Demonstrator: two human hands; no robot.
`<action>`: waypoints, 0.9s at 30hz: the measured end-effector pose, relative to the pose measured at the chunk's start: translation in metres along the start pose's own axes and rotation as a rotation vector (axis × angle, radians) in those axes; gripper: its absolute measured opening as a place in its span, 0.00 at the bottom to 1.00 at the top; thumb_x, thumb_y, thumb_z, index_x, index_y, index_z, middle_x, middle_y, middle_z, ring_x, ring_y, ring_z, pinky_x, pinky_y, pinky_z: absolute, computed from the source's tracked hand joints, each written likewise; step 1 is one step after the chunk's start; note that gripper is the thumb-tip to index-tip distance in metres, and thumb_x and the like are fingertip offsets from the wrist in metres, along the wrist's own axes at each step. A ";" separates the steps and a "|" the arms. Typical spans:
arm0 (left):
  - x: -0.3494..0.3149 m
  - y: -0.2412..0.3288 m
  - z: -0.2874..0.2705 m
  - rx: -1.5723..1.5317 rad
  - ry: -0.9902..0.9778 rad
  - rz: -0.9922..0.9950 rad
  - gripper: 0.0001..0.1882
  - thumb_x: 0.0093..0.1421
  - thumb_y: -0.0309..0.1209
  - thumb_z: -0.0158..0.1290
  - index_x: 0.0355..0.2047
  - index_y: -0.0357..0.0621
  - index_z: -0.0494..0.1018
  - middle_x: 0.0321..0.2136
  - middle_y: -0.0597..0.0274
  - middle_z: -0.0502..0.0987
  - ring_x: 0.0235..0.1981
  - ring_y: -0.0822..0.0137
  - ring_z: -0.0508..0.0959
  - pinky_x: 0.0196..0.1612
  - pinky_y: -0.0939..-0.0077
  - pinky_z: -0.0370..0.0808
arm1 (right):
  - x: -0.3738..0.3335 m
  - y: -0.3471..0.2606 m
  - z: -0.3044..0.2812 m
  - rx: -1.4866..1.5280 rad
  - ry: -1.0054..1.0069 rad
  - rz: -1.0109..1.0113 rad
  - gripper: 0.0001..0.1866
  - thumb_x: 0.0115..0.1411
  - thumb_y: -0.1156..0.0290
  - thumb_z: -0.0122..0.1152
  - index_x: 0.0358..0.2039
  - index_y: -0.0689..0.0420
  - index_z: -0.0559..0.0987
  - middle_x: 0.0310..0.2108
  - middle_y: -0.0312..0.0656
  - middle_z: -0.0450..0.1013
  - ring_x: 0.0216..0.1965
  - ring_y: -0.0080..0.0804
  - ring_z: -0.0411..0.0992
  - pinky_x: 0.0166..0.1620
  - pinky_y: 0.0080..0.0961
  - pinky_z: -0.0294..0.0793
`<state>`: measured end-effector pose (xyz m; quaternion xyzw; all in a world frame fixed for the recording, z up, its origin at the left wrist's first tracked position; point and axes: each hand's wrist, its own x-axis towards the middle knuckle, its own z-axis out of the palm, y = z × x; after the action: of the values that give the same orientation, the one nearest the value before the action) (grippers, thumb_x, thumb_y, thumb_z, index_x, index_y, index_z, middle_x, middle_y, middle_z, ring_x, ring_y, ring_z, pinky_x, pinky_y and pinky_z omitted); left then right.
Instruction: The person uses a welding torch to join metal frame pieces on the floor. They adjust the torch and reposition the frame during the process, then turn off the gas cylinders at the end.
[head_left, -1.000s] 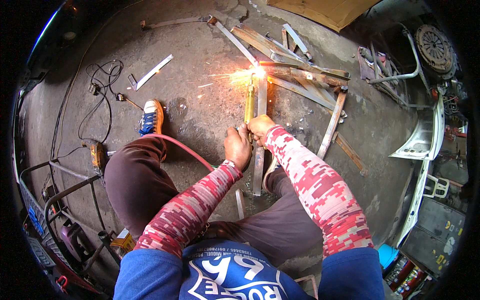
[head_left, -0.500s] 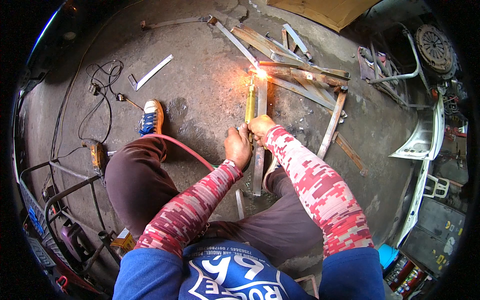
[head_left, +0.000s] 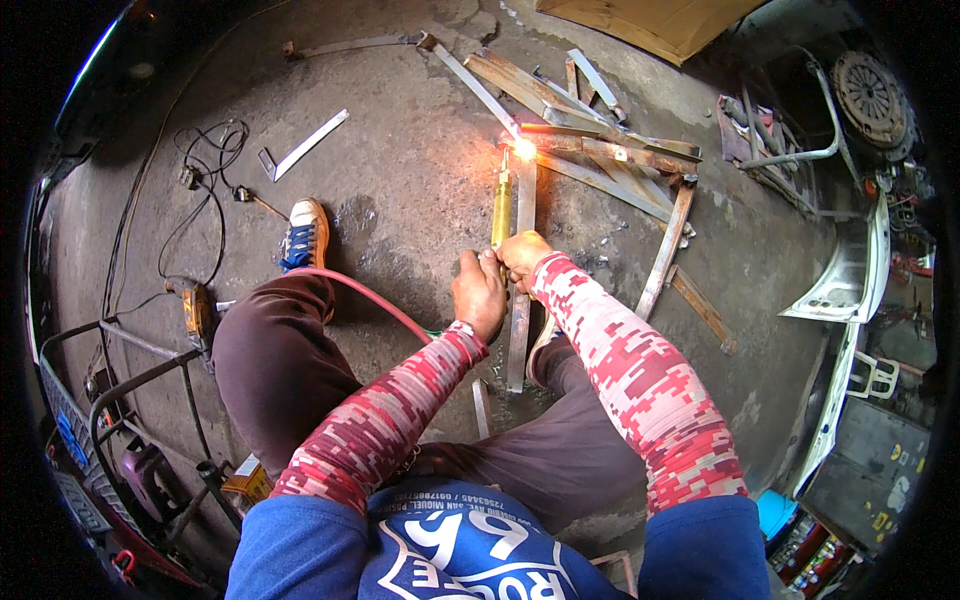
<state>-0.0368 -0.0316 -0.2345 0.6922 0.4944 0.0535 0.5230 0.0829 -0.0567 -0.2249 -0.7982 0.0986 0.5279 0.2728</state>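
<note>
A brass gas torch (head_left: 502,208) points away from me, its tip at a bright orange-white glow (head_left: 525,149). My left hand (head_left: 479,293) is closed round the torch's near end. My right hand (head_left: 522,258) is closed beside it, touching the left thumb; its fingertips are hidden, and it appears to grip the torch too. Under the right hand runs a flat steel bar (head_left: 518,345), its far end at the glow. Several rusty steel angle bars (head_left: 640,153) meet or cross near that spot. A red hose (head_left: 375,296) curves over my left knee toward the torch.
An L-shaped metal piece (head_left: 307,146) and a tangled black cable (head_left: 208,190) lie on the left floor. A yellow power drill (head_left: 195,318) stands by a metal-framed cart (head_left: 150,350). Car parts and a white panel (head_left: 845,270) line the right side. Cardboard (head_left: 650,22) lies far off.
The glow at the torch tip is a little smaller, with fewer sparks around it. Both hands keep nearly the same place and grip.
</note>
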 end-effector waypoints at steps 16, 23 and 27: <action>-0.001 0.002 0.000 -0.024 0.000 -0.052 0.27 0.73 0.49 0.45 0.33 0.32 0.70 0.26 0.39 0.80 0.26 0.50 0.83 0.29 0.55 0.76 | -0.008 -0.001 -0.005 0.027 -0.046 0.012 0.10 0.65 0.69 0.57 0.28 0.58 0.78 0.16 0.34 0.62 0.13 0.23 0.56 0.16 0.29 0.51; -0.003 0.009 -0.004 -0.062 -0.053 -0.077 0.25 0.73 0.50 0.43 0.39 0.35 0.70 0.32 0.29 0.79 0.38 0.28 0.79 0.38 0.40 0.74 | -0.002 0.001 -0.003 -0.002 -0.020 -0.005 0.11 0.65 0.69 0.58 0.27 0.59 0.78 0.13 0.33 0.60 0.13 0.23 0.55 0.17 0.29 0.50; -0.005 0.014 -0.004 0.053 0.011 0.007 0.21 0.74 0.45 0.43 0.39 0.35 0.70 0.29 0.33 0.78 0.32 0.36 0.81 0.35 0.47 0.74 | 0.009 0.004 -0.001 -0.017 -0.015 -0.008 0.11 0.64 0.68 0.59 0.25 0.58 0.78 0.12 0.33 0.60 0.12 0.23 0.54 0.16 0.29 0.48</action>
<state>-0.0335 -0.0321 -0.2196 0.7072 0.4963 0.0460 0.5015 0.0851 -0.0594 -0.2342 -0.7969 0.0889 0.5337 0.2687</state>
